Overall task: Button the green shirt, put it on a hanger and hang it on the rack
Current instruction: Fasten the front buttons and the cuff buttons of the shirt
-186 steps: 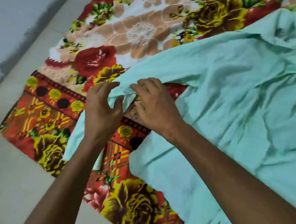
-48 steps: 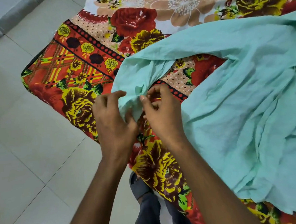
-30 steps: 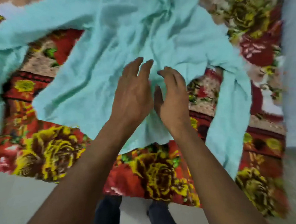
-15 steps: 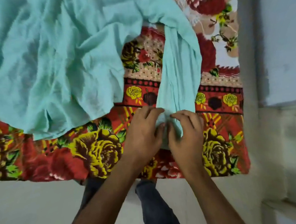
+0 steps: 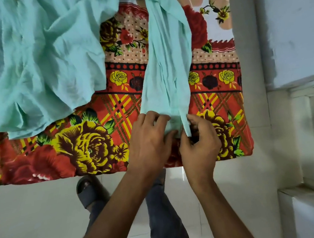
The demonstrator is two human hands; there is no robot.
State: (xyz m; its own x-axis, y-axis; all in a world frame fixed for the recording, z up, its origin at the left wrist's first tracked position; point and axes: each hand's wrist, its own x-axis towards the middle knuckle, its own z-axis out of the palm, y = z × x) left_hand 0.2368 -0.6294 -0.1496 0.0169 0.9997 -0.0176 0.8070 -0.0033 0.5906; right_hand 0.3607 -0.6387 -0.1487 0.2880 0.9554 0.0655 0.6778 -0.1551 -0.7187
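Working, head view: both hands meet at the sleeve's near end.
Sleeve (image 5: 166,77): part of green shirt (image 5: 36,58), long axis running away from the fingers over the floral blanket (image 5: 91,147).
Left hand (image 5: 150,143): pinches cuff.
Right hand (image 5: 200,141): pinches cuff edge.

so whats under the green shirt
A floral blanket lies under the shirt, showing around it and between body and sleeve. What the shirt covers is hidden.
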